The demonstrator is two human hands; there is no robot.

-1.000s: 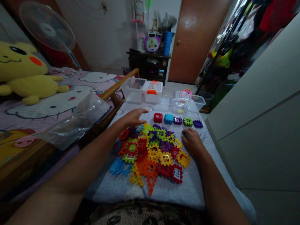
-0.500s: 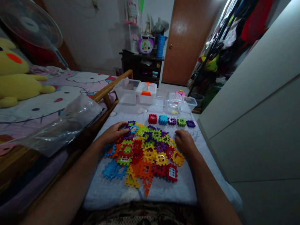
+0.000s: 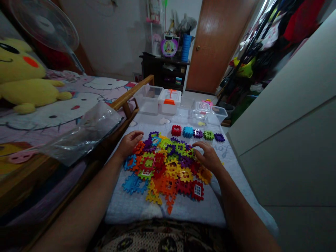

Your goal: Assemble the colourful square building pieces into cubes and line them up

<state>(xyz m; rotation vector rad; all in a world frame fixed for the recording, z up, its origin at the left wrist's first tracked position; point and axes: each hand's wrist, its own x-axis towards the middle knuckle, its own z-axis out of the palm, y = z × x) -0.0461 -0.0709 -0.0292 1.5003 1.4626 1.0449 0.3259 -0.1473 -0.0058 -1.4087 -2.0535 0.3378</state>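
A loose heap of colourful interlocking plastic building pieces point(image 3: 160, 168) lies on the cloth-covered table, with squares, triangles and window panels among them. At its upper left edge is my left hand point(image 3: 130, 143), fingers stretched forward and nothing visible in them. My right hand point(image 3: 208, 155) hangs over the heap's right side, thumb and fingers apart, near green and purple pieces and partly covering some. Behind the heap runs a row of block-like pieces: a red cube point(image 3: 176, 130), a blue one point(image 3: 188, 132), a purple one point(image 3: 197, 133), a green one point(image 3: 209, 135) and a dark purple one point(image 3: 219, 137).
Clear plastic bins point(image 3: 149, 101) and a lidded box with an orange handle point(image 3: 170, 102) stand at the table's far end. A wooden bed rail point(image 3: 131, 92) borders the left side, with a plastic bag point(image 3: 91, 131) over it. A white cabinet point(image 3: 288, 140) flanks the right.
My left hand has drawn back from the pieces at the heap's left edge. My right hand has moved inward over the heap's right side. The whole view has shifted slightly.
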